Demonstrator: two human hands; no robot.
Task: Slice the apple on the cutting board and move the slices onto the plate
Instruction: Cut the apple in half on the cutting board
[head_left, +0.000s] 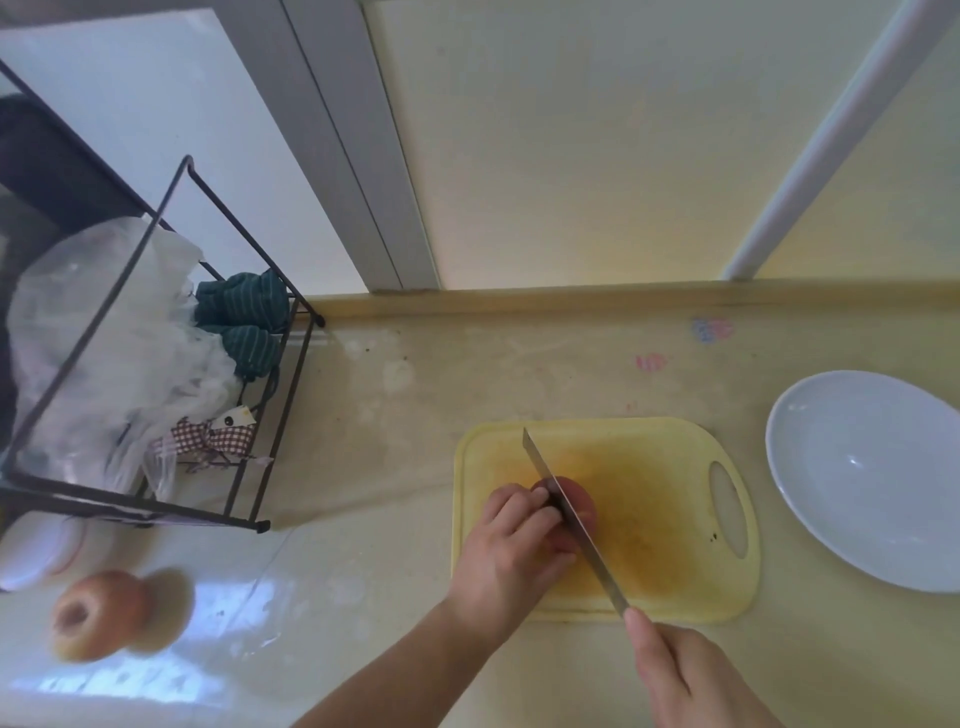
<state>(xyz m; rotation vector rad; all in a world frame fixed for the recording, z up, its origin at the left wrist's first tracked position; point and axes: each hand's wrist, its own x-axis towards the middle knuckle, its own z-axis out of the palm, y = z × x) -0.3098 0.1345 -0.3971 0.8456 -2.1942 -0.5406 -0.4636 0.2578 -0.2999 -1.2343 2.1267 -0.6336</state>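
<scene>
The left hand (511, 545) is curled down over the apple (574, 500), fingers (540, 512) clamped on its left side and pinning it to the cutting board (675, 452). Far off at the counter's (395, 561) left edge stands a black wire rack (171, 332) stuffed with plastic bags and cloths, and in front of it, near the left front corner, lies a second round fruit (96, 616), blurred. The yellow board sits toward the right of the counter, its handle hole pointing right. The apple rests left of the board's middle, and the knife (569, 519) lies across its top, blade running from the board's far left part down toward the near edge. The right hand (691, 675) is closed on the knife handle at the board's near edge, forefinger stretched along the blade's back. No slice shows yet, so the first cut looks to be just starting. Beside the board's right end waits the white plate (872, 478), bare.

The chief hazard is the holding fingers: they sit just beside the blade, touching or nearly so, and a slip on the round skin could carry the edge into them. The apple may also roll if the hold loosens under pressure. An off-centre cut could jam on the core.
</scene>
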